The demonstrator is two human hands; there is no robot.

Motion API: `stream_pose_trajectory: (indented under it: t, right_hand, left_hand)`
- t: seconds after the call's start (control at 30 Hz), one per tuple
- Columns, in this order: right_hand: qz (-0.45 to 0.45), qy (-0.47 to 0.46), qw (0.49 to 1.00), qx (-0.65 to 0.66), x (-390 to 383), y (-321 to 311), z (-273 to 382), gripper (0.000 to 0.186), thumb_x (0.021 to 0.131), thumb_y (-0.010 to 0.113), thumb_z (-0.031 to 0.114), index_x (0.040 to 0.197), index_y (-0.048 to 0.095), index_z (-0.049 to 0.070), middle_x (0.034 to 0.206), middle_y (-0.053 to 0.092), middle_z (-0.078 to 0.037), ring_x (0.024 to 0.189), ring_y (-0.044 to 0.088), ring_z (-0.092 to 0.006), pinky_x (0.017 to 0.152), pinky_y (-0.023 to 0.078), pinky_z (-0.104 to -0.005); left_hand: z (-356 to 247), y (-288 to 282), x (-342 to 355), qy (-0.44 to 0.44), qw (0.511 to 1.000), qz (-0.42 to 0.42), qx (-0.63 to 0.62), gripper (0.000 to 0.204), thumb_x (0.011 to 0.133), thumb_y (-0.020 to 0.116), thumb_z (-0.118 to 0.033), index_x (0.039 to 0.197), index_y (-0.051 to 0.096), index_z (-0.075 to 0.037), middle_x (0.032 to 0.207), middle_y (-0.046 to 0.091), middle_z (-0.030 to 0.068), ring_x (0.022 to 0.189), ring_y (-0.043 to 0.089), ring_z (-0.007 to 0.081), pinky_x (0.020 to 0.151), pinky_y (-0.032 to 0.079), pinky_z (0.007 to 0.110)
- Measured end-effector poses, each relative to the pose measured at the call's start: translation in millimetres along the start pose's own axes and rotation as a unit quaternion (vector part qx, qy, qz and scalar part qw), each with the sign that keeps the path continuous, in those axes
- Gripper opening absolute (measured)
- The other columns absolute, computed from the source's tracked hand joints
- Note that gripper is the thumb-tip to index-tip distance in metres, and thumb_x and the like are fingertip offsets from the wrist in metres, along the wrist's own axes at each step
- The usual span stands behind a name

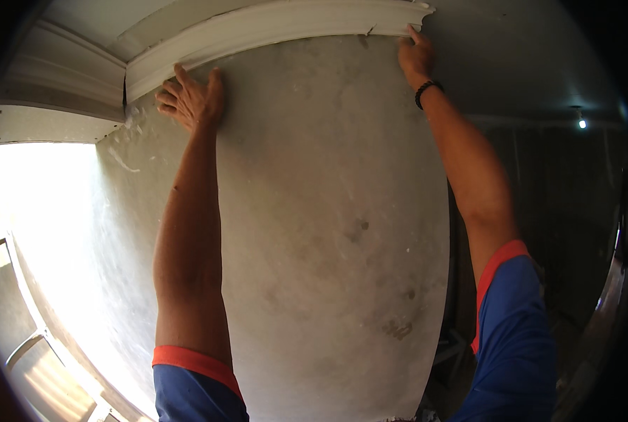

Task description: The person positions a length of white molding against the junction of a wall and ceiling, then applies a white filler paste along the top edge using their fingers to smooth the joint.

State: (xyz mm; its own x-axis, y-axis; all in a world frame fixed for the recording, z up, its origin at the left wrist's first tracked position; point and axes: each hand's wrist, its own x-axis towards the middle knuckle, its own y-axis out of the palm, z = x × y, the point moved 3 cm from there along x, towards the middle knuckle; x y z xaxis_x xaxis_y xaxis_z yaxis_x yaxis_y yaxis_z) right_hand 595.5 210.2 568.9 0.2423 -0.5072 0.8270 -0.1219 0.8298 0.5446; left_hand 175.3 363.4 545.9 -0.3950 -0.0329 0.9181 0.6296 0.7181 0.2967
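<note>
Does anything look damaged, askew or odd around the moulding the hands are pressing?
Yes. A dark gap shows where the white moulding meets the next piece at the corner, near the left hand. The moulding's lower edge looks chipped beside the right hand. The grey wall is stained.

Both our arms stretch overhead.
Our left hand presses flat, fingers spread; our right hand reaches higher, fingertips up, a black band at its wrist.

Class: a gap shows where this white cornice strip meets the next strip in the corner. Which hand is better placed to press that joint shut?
Probably left: the left hand lies flat against the cornice strip beside the corner joint; the right hand holds its far end.
</note>
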Motion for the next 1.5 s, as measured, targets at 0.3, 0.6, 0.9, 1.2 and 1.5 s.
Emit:
stream_pose_trajectory:
  t: [0.3,0.6,0.9,1.2,1.5]
  right_hand:
    - [0.005,-0.02,0.996,-0.085,5.7,12.1,-3.6,0.046,0.089,0.053,0.024,0.133,0.058,0.015,0.143,0.043,-0.018,0.128,0.043,-0.0344,0.112,0.027,-0.0459]
    - [-0.042,-0.14,0.988,-0.044,17.3,25.9,-52.8,0.05,0.086,0.059,0.025,0.133,0.056,0.009,0.136,0.049,-0.02,0.126,0.047,-0.0342,0.108,0.035,-0.0403]
    - [0.073,0.064,0.995,0.037,21.3,11.4,-24.5,0.068,0.085,0.063,0.037,0.145,0.042,0.012,0.153,0.032,-0.017,0.141,0.031,-0.0319,0.114,0.027,-0.0394]
    - [0.109,0.086,0.988,0.069,13.4,15.4,-22.2,0.068,0.086,0.062,0.037,0.145,0.042,0.012,0.153,0.031,-0.017,0.142,0.029,-0.032,0.115,0.025,-0.0382]
    - [0.074,0.02,0.995,-0.061,21.9,25.0,-30.6,0.062,0.091,0.058,0.036,0.147,0.039,0.018,0.154,0.029,-0.015,0.143,0.027,-0.0313,0.116,0.024,-0.0397]
  left_hand:
    - [-0.3,2.5,-0.3,-0.011,1.0,0.002,0.024,0.08,0.082,0.054,-0.057,0.149,0.026,-0.023,0.151,0.02,0.0298,0.142,0.007,0.05,0.115,0.004,0.059]
    - [-11.4,4.4,4.6,0.01,0.998,-0.006,0.055,0.083,0.084,0.051,-0.062,0.151,0.026,-0.02,0.151,0.021,0.0297,0.142,0.01,0.0504,0.114,0.004,0.061]
    - [-7.4,-3.7,-7.9,-0.021,1.0,-0.017,-0.013,0.088,0.08,0.055,-0.06,0.152,0.025,-0.019,0.153,0.018,0.0286,0.143,0.006,0.0508,0.116,0.004,0.059]
    - [2.6,-4.6,-7.4,-0.007,0.999,-0.008,-0.042,0.089,0.079,0.057,-0.056,0.15,0.022,-0.015,0.151,0.017,0.0328,0.142,-0.001,0.0546,0.114,0.0,0.062]
    - [3.6,-1.7,-1.7,-0.009,1.0,-0.007,-0.022,0.09,0.081,0.053,-0.062,0.152,0.021,-0.016,0.152,0.017,0.0316,0.142,-0.002,0.0536,0.114,-0.001,0.061]
